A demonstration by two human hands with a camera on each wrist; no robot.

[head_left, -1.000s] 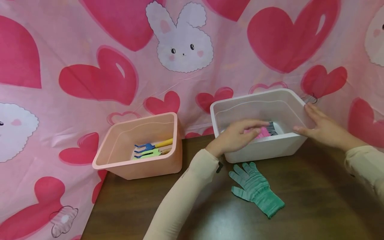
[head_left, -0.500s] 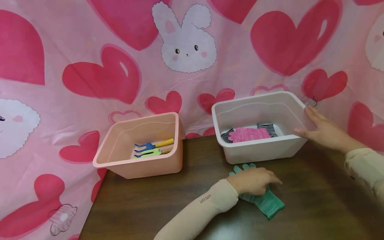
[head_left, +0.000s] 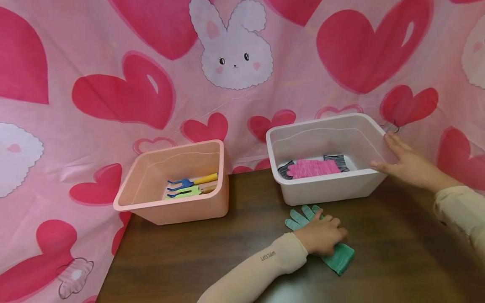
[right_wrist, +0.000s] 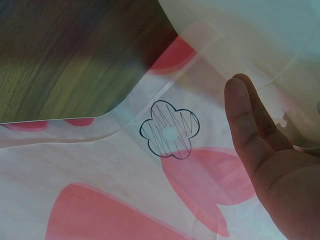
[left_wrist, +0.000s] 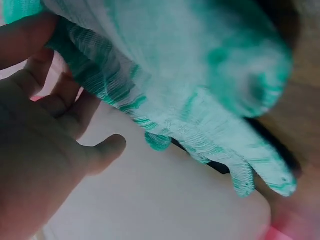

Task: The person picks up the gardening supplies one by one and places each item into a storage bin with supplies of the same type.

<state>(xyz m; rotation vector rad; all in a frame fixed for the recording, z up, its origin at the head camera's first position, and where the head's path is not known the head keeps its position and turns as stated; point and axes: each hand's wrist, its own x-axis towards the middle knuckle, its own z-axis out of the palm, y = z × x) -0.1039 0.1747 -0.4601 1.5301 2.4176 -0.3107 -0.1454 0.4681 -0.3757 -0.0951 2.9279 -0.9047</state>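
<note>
My left hand (head_left: pixel 322 235) bends over a green knit glove (head_left: pixel 342 257) on the table, fingers gripping its middle. In the left wrist view the glove (left_wrist: pixel 150 75) hangs from the fingers of the left hand (left_wrist: pixel 40 150), its fingertips trailing in front of the white bin (left_wrist: pixel 145 200). Straight fingers of my right hand (head_left: pixel 414 166) rest along the right end of the white bin (head_left: pixel 333 189), thumb at its front rim. A pink glove (head_left: pixel 314 169) lies inside that bin on dark grey knitwear (head_left: pixel 335 160). The right wrist view shows extended fingers (right_wrist: pixel 240 115) beside the bin wall.
An orange bin (head_left: pixel 193 214) stands at the left, holding a blue hand fork (head_left: pixel 185 183) with a yellow handle and a light green one (head_left: pixel 190 192). A pink heart-print cloth (head_left: pixel 235 101) hangs behind the wooden table (head_left: pixel 227 252).
My left hand has left the white bin's inside, moved down toward me to the green glove and closed its fingers on it. The right hand stays at the bin.
</note>
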